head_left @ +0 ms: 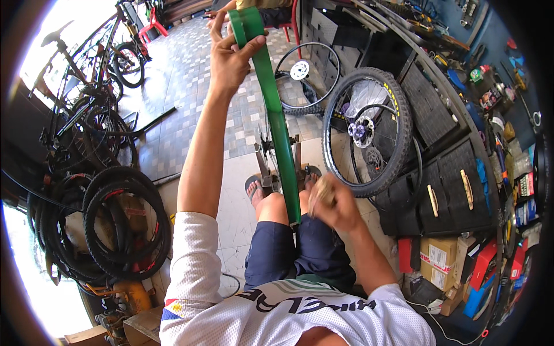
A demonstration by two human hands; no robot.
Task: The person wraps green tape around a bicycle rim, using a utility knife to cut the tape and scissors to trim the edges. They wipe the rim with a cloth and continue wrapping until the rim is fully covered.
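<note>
High in front of me, my left hand (231,66) grips a roll of green tape (247,24), thumb on its side. From the roll a green tape strip (283,141) runs down toward my lap, over a narrow wheel seen edge-on, mostly hidden under it. That wheel sits in a metal wheel stand (264,164) between my feet. Close to the strip's lower end, my right hand (341,213) is closed round a tan, wad-like thing (322,195); motion blur hides its exact kind.
A mountain bike wheel (398,135) leans against dark cabinets on the right, with another bare wheel (309,49) beyond. Loose tyres (92,230) and parked bicycles (86,75) fill the left. Boxes (435,262) and a tool-covered bench (490,132) line the right. Another person sits ahead.
</note>
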